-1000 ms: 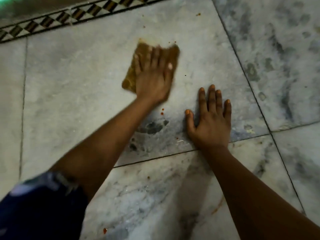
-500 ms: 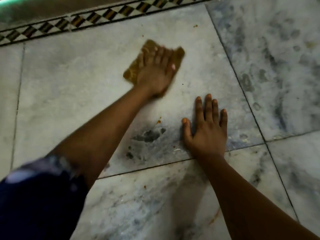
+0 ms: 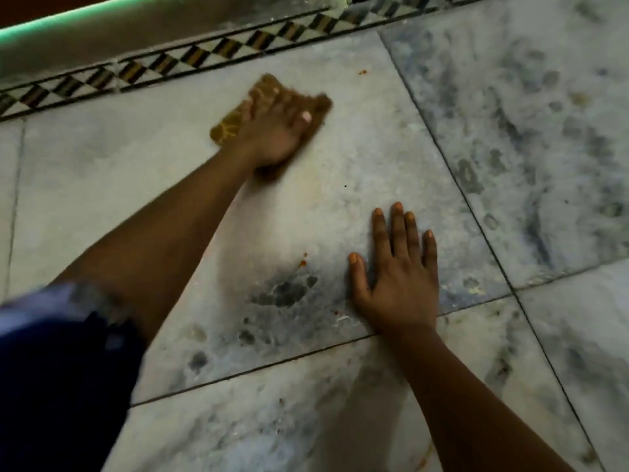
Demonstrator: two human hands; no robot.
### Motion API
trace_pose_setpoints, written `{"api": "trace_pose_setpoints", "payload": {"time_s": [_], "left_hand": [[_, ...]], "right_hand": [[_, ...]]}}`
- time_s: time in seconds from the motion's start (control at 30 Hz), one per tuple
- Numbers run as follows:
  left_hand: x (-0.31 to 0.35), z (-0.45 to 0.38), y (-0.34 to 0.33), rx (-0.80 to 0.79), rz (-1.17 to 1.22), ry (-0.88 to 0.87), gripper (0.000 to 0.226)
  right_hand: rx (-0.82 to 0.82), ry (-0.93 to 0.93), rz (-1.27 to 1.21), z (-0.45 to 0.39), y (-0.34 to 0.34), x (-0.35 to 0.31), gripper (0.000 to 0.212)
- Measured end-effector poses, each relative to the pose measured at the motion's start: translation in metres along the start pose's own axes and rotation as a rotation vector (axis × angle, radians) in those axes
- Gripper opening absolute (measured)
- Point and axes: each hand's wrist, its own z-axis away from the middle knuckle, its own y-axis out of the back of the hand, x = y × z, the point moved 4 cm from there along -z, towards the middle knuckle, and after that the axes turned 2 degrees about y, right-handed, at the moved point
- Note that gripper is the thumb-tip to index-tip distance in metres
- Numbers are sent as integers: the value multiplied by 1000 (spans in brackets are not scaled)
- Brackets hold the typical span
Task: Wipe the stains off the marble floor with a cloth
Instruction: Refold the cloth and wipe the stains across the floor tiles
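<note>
A brown-yellow cloth (image 3: pixel 228 129) lies flat on the grey-white marble floor (image 3: pixel 102 185), near the far patterned border. My left hand (image 3: pixel 275 131) presses down on the cloth with fingers spread and straight, covering most of it. My right hand (image 3: pixel 396 277) lies flat on the floor nearer to me, fingers straight and palm down. Small orange-red stains sit between the hands (image 3: pixel 302 263) and one lies far off near the border (image 3: pixel 362 72). Dark grey blotches (image 3: pixel 286 294) mark the tile left of my right hand.
A checkered inlay border (image 3: pixel 190 63) runs along the far edge, with a raised ledge and green strip (image 3: pixel 68 20) behind it. Dark tile joints cross the floor. My dark blue sleeve (image 3: pixel 58 369) fills the lower left. An orange smear (image 3: pixel 422 454) lies on the near tile.
My left hand and the cloth have slid away from me toward the border and slightly right. The stains that lay just below the cloth are gone. My right hand stayed planted.
</note>
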Motion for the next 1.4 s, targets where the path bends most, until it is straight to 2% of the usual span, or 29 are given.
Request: {"api": "trace_pose_setpoints", "payload": {"time_s": [0.07,0.13,0.23,0.33,0.4,0.47,0.53,0.6,0.67,0.77,0.83,1.03,1.1,1.23,1.3,1.4], "left_hand": [[-13,40,-9,-19,15,-71,51],[-51,61,-4,24,-37,-12,50],[-91,19,23,88,-78,197,52],[-73,-41,35,81,-46,268,58],[-41,-52,30,68,-50,174,61],[-24,-20,12,30,-35,58,59],[-24,31,-3,75,-27,-49,61],[-35,60,-5,141,-43,-74,63],[-43,38,5,158,-52,-15,59],[-31,-21,31,127,-42,185,54],[-18,-37,41,111,-50,227,56],[-22,62,-5,170,-64,-56,66],[-31,50,1,174,-43,-35,65],[-11,-26,18,164,-20,162,59],[36,-30,0,153,-12,62,60],[81,32,-34,153,-4,-165,62]], "right_hand": [[1,-1,-5,-1,0,1,69],[-14,4,-5,0,-1,0,70],[-21,3,1,0,-2,1,70],[-22,0,6,0,-2,1,70],[-24,-4,4,-2,-1,1,70],[-26,-8,-13,-1,-2,-1,70],[-33,-8,-21,1,-2,0,69],[-38,-14,-24,2,-2,0,69],[-39,-14,-16,1,-2,1,69],[-33,-12,-9,0,-2,0,69],[-30,-17,-7,0,-3,0,69],[-15,-15,-12,0,-3,1,69],[-14,-11,-15,0,-2,0,69],[-12,-11,-12,-1,-3,0,69],[-7,-12,-5,-1,-3,0,69],[6,-15,-8,-1,-2,-1,69]]}}
